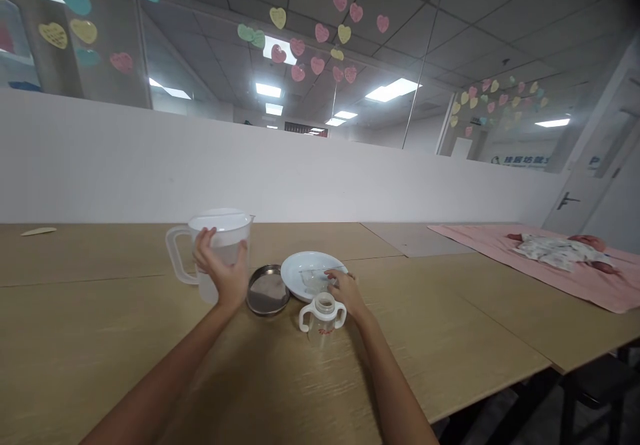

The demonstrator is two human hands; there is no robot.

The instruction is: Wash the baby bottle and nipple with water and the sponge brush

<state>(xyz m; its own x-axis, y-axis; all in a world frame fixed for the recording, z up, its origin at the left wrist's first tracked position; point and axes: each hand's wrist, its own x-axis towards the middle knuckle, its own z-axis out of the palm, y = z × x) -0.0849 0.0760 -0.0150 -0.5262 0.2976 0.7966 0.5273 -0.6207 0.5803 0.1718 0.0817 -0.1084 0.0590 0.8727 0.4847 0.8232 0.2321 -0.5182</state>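
My left hand (225,273) is wrapped against the front of a translucent white plastic pitcher (227,237), thumb and fingers on its side. The pitcher stands upright with its handle to the left. My right hand (346,290) reaches over the right rim of a white plate (295,266), its fingers bent at a clear item (313,279) lying there. Whether they grip that item or another small thing cannot be made out. A capless baby bottle (323,321) with two white handles stands upright in front of the plate. Between pitcher and plate lies a round metal dish (269,290).
A pink cloth (480,245) at the right bears a doll-like figure in patterned white clothing (547,250). One small pale flat piece (39,231) lies far left. Behind the wooden table (150,338) rises a white partition (310,171); a dark stool (600,381) stands lower right.
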